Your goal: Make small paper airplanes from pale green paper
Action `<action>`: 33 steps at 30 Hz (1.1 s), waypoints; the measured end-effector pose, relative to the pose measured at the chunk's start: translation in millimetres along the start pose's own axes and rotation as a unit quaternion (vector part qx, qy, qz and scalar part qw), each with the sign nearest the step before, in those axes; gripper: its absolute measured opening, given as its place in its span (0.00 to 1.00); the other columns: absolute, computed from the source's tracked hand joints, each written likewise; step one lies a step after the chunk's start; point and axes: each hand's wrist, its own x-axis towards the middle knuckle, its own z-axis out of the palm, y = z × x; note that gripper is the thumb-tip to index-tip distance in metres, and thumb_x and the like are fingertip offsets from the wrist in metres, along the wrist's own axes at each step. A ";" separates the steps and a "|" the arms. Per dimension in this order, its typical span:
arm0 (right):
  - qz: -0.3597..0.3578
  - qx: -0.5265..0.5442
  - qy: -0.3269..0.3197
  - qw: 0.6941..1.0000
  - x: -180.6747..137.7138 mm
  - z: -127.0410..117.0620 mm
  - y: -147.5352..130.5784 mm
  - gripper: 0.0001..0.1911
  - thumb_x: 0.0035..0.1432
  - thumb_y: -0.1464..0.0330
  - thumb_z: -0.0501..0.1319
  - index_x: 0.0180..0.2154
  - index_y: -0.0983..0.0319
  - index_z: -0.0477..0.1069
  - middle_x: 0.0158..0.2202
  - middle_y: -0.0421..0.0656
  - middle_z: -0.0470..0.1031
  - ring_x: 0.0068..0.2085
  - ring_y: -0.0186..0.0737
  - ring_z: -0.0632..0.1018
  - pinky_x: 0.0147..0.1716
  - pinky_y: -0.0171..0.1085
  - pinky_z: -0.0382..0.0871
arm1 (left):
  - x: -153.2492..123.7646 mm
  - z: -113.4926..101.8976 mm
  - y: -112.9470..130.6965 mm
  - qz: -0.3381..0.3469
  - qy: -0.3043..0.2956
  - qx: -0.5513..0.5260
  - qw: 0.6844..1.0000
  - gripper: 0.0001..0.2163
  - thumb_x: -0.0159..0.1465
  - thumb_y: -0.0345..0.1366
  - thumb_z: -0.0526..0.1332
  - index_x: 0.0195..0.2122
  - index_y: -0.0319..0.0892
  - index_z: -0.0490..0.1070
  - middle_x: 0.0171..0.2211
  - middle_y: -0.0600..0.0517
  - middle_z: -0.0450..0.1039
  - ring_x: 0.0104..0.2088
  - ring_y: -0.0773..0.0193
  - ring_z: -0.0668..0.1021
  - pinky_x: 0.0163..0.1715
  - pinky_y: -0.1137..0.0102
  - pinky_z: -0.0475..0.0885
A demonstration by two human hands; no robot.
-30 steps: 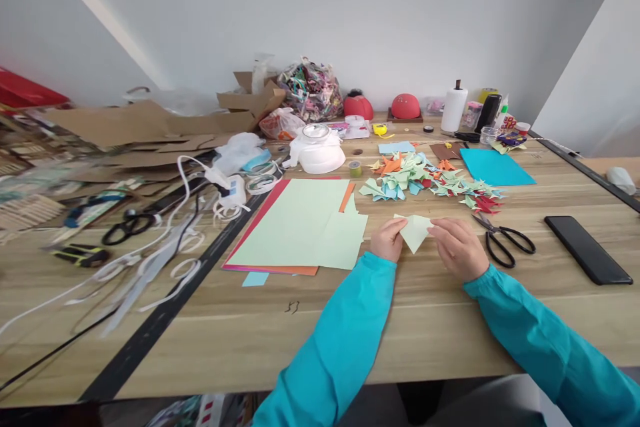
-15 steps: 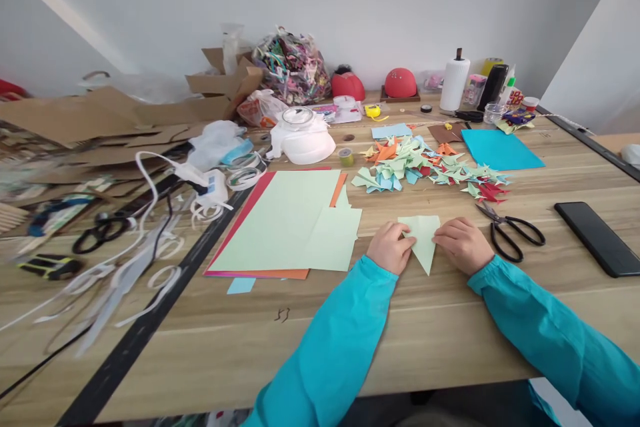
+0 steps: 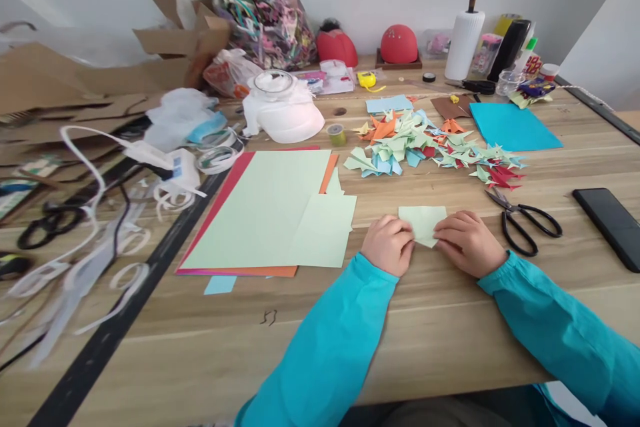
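Note:
A small folded piece of pale green paper [image 3: 423, 221] lies on the wooden table between my hands. Its top edge is straight and a short blunt point faces me. My left hand [image 3: 389, 244] pinches its left side, fingertips pressed together on the edge. On the other side my right hand [image 3: 469, 243] grips the right edge in the same way. Both fingertips cover parts of the lower sides. To the left lies a stack of coloured paper with a pale green sheet [image 3: 265, 213] on top. Black-handled scissors [image 3: 523, 217] rest just right of my right hand.
Behind the hands lies a pile of folded paper cranes [image 3: 410, 140], beside a blue sheet [image 3: 515, 127]. A phone [image 3: 607, 223] is at the right. A power strip [image 3: 183, 173], cords and cardboard [image 3: 85, 80] crowd the left. A spool [image 3: 337, 135] stands behind the stack.
The paper's long downward point has given way to a wider, shorter shape with a blunt lower end. Both hands still hold its sides. The view has shifted slightly.

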 end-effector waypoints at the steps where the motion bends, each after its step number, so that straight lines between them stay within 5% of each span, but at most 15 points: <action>1: 0.022 0.014 0.004 1.000 0.1 1.3 -0.3 0.08 0.58 0.68 0.56 0.32 0.60 0.74 0.35 0.44 0.76 0.38 0.40 0.73 0.41 0.42 0.62 | -0.1 1.0 -0.1 -0.019 0.009 -0.002 1.000 0.07 0.57 0.33 0.58 0.28 0.43 0.76 0.38 0.47 0.73 0.40 0.57 0.70 0.38 0.60 0.68; 11: 0.133 0.076 0.022 0.988 6.3 11.0 0.6 0.12 0.59 0.67 0.55 0.26 0.60 0.72 0.32 0.43 0.76 0.36 0.40 0.72 0.39 0.41 0.62 | 0.9 11.8 5.6 -0.186 0.075 -0.074 0.977 0.04 0.56 0.35 0.62 0.26 0.45 0.76 0.44 0.52 0.73 0.43 0.55 0.69 0.45 0.55 0.65; 33: 0.218 -0.029 0.003 0.975 10.6 14.5 -6.2 0.13 0.55 0.63 0.58 0.22 0.61 0.65 0.39 0.46 0.69 0.42 0.46 0.67 0.41 0.46 0.61 | 12.1 2.7 23.2 -0.267 0.005 -0.003 0.964 0.06 0.56 0.35 0.62 0.22 0.43 0.71 0.46 0.54 0.71 0.47 0.56 0.68 0.44 0.58 0.63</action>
